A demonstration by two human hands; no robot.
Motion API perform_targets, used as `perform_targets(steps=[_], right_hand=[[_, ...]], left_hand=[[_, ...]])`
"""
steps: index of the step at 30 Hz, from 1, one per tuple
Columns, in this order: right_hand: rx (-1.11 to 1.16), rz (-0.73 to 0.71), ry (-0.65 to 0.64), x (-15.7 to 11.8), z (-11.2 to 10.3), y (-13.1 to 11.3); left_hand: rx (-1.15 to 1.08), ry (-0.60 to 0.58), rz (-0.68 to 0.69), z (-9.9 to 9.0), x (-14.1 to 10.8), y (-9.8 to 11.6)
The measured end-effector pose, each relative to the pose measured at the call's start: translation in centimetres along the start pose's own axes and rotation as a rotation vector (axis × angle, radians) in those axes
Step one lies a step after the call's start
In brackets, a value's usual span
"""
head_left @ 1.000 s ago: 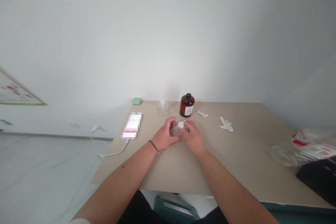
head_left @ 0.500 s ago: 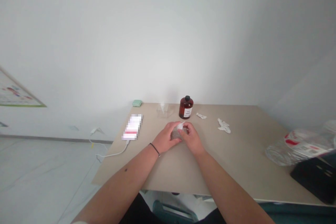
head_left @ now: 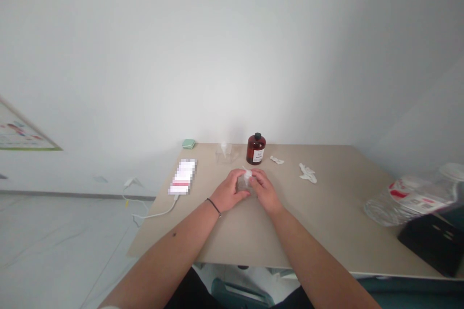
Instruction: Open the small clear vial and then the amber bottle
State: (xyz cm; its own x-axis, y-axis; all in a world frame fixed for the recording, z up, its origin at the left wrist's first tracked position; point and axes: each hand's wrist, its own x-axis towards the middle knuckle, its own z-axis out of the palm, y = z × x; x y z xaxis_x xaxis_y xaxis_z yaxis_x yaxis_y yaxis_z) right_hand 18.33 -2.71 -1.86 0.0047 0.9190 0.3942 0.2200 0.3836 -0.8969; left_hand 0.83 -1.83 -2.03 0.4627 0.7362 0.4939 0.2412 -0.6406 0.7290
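Near the middle of the beige table stands a small clear container (head_left: 243, 184) with a whitish top. My left hand (head_left: 230, 191) wraps round its left side, thumb in front. My right hand (head_left: 265, 191) closes on its right side, thumb and fingers at the whitish top. Just beyond my hands is a brown bottle (head_left: 255, 149) with a black cap and a white label. Left of that bottle sits another clear container (head_left: 224, 153) with a white piece in it.
Crumpled white tissues (head_left: 308, 173) lie to the right, with a smaller one (head_left: 277, 160) nearby. On the left are a phone (head_left: 183, 176) on a white cable and a green case (head_left: 188, 144). A big clear bottle (head_left: 409, 200) and a black object (head_left: 431, 241) are at the right.
The view has shifted slightly. The fingers of my right hand have moved a little at the container's whitish top; both hands still hold it.
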Motion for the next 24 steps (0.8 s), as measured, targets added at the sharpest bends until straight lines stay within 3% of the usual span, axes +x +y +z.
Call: perform_targets(steps=[8, 18, 24], right_hand=[[0.008, 0.007, 0.007, -0.1, 0.4, -0.2], [0.176, 0.117, -0.040, -0.5, -0.1, -0.3], [0.088, 0.095, 0.009, -0.3, 0.2, -0.1]], left_hand=[[0.091, -0.076, -0.004, -0.3, 0.3, 1.0], [0.091, -0.073, 0.003, -0.4, 0.4, 1.0], [0.081, -0.076, 0.011, -0.4, 0.4, 0.9]])
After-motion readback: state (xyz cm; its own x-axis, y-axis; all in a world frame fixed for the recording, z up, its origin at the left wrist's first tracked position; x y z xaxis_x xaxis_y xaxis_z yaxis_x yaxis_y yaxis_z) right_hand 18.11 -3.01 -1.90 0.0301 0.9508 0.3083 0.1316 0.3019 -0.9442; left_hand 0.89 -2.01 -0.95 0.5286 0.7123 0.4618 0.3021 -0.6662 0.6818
